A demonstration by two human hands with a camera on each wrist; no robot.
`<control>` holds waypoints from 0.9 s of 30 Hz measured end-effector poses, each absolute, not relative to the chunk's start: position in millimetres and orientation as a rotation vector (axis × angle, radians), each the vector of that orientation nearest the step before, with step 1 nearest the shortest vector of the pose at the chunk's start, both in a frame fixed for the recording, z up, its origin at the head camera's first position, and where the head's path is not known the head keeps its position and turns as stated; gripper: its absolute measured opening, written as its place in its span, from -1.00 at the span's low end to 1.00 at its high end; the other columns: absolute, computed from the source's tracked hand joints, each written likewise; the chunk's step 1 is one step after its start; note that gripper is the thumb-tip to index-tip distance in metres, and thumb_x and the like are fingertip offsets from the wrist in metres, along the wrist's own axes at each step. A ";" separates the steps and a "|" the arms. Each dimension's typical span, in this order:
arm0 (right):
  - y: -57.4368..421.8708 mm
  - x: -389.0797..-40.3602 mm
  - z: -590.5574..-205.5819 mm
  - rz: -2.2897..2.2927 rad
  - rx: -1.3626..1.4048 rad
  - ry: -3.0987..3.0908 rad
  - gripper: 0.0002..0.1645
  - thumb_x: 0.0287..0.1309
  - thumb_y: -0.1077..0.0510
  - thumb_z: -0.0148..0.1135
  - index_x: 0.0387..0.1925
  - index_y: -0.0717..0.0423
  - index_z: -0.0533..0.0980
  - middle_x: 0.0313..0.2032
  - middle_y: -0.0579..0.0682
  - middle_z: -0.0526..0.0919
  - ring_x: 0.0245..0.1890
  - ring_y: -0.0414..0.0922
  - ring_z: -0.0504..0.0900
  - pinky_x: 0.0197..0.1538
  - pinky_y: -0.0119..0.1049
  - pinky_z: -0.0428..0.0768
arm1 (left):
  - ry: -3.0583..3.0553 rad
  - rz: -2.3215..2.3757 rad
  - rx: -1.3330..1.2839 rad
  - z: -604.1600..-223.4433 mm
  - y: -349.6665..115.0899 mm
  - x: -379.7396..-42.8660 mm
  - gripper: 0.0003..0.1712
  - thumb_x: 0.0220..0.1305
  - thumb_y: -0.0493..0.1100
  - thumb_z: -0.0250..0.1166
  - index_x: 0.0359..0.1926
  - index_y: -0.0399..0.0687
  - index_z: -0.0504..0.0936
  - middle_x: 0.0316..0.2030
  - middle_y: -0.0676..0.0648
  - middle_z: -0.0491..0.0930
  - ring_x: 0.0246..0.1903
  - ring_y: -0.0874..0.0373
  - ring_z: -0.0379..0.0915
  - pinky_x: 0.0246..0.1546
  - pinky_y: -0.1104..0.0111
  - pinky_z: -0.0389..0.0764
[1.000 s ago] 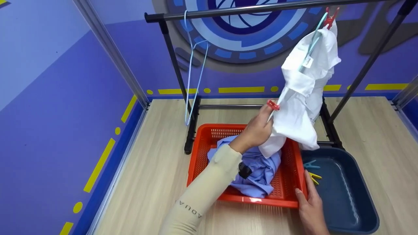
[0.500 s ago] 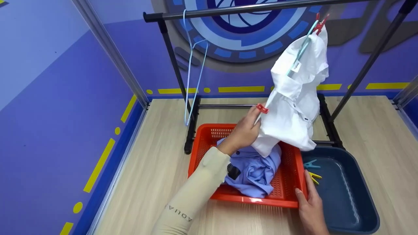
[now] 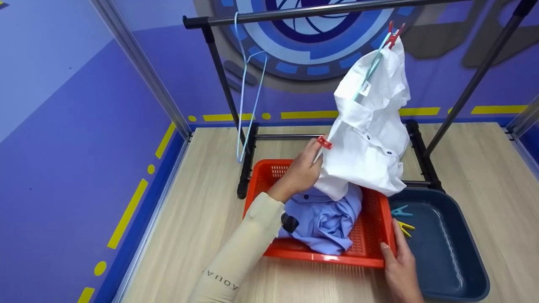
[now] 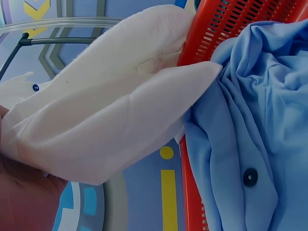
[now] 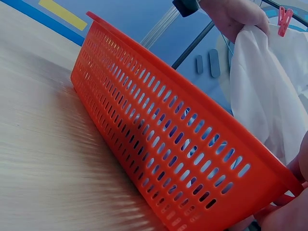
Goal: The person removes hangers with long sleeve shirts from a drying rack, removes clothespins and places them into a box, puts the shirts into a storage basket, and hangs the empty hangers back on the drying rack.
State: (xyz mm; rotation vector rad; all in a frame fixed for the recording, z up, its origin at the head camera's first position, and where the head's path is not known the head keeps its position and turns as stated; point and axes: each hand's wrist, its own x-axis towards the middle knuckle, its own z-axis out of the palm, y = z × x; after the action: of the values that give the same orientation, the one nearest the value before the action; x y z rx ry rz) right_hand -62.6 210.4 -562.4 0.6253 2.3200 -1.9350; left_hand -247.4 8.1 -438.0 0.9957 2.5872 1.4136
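My left hand (image 3: 301, 168) grips one end of a white shirt (image 3: 366, 139), which is on a pale green hanger (image 3: 370, 69). A red clothespin (image 3: 324, 142) sits by its fingers, and a second red clothespin (image 3: 393, 35) is clipped at the upper far end. The shirt's lower part hangs over a red basket (image 3: 328, 256), where a crumpled blue shirt (image 3: 324, 223) lies. At the basket's front right corner, my right hand (image 3: 402, 269) holds the rim; in the right wrist view only part of that hand shows.
Beside the basket stands a dark blue tub (image 3: 442, 252) with a blue clothespin (image 3: 402, 211) and a yellow clothespin (image 3: 405, 228) in it. Behind is a black clothes rack (image 3: 320, 11), with a pale blue hanger (image 3: 244, 101) on its left end.
My left hand has moved left and slightly down, drawing the white shirt and its hanger along. My right hand and the basket have stayed in place.
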 end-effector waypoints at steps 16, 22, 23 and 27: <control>208.8 -61.6 -563.3 -1.924 0.615 2.354 -0.09 0.40 0.38 -0.20 0.51 -0.26 -0.36 0.55 -0.04 -0.27 0.51 0.08 -0.12 0.46 0.07 0.03 | 2.616 1.429 0.996 -443.5 -14.4 -247.9 -0.46 0.45 -0.26 -0.09 0.41 -0.17 0.21 0.21 -0.17 0.35 0.24 0.01 0.32 0.34 0.18 0.33; 206.9 -60.5 -564.0 -1.970 0.642 2.374 -0.07 0.39 0.37 -0.16 0.52 -0.26 -0.35 0.55 -0.04 -0.20 0.50 0.04 -0.07 0.50 -0.24 0.01 | 2.653 1.391 0.980 -443.1 -26.4 -244.9 -0.44 0.46 -0.23 -0.07 0.44 -0.10 0.18 0.25 -0.16 0.33 0.25 0.00 0.32 0.32 0.13 0.34; 206.5 -60.5 -564.0 -1.979 0.649 2.375 -0.07 0.38 0.37 -0.15 0.52 -0.26 -0.34 0.55 -0.05 -0.19 0.49 0.02 -0.06 0.48 -0.37 0.02 | 2.652 1.389 0.973 -443.4 -28.6 -244.5 -0.44 0.46 -0.22 -0.07 0.44 -0.08 0.18 0.27 -0.16 0.31 0.25 0.00 0.32 0.32 0.12 0.35; 204.7 -61.4 -563.6 -1.986 0.679 2.388 -0.08 0.38 0.38 -0.16 0.52 -0.24 -0.32 0.54 -0.05 -0.15 0.49 -0.01 -0.02 0.38 -0.61 0.05 | 2.655 1.384 0.957 -445.8 -37.6 -243.5 -0.44 0.47 -0.21 -0.07 0.45 -0.06 0.16 0.27 -0.16 0.30 0.24 0.00 0.31 0.30 0.10 0.37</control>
State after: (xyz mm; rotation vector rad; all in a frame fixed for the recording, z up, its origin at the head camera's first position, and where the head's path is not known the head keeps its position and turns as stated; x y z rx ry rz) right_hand -61.4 204.7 -563.6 0.6795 2.3880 -1.9855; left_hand -243.5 -37.6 -445.8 0.9570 2.6551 1.3839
